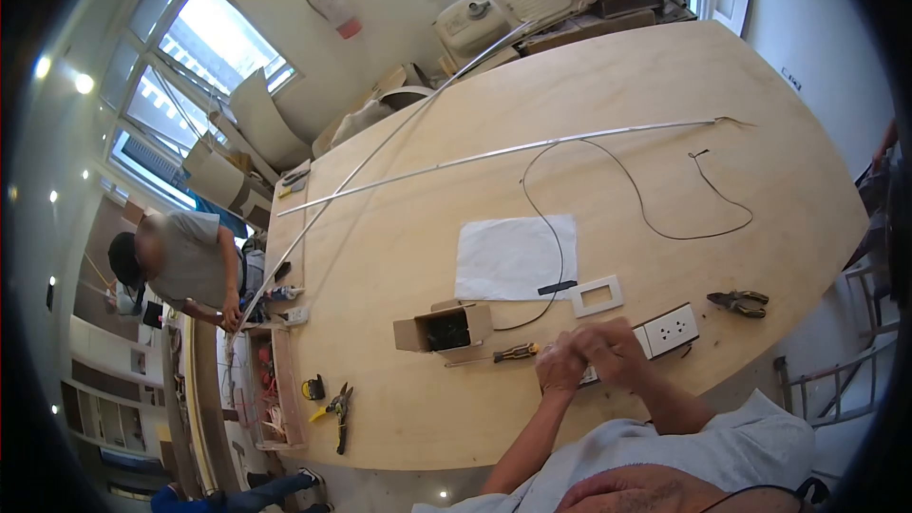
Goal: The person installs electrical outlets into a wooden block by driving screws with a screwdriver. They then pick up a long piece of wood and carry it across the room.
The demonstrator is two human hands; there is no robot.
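My left hand [560, 366] and my right hand [616, 353] meet over the table's near edge, fingers curled together. Anything between them is hidden by the fingers. A small pale piece [588, 376] shows just below the hands. A white socket plate [672, 330] with an outlet lies right of my right hand, and a white empty frame [597, 296] sits beyond the hands. Left of my left hand rests a yellow-and-black screwdriver [516, 352], beside an open cardboard box [443, 331] with dark contents. Pliers [738, 303] with dark handles lie to the far right.
Two long metal strips [494, 154] cross on the wooden table [399, 256]; a thin black cable [642, 209] loops beside a white sheet [494, 252]. Cutting pliers [340, 415] and a tape measure [313, 387] lie left. A co-worker [195, 256] holds one strip's end.
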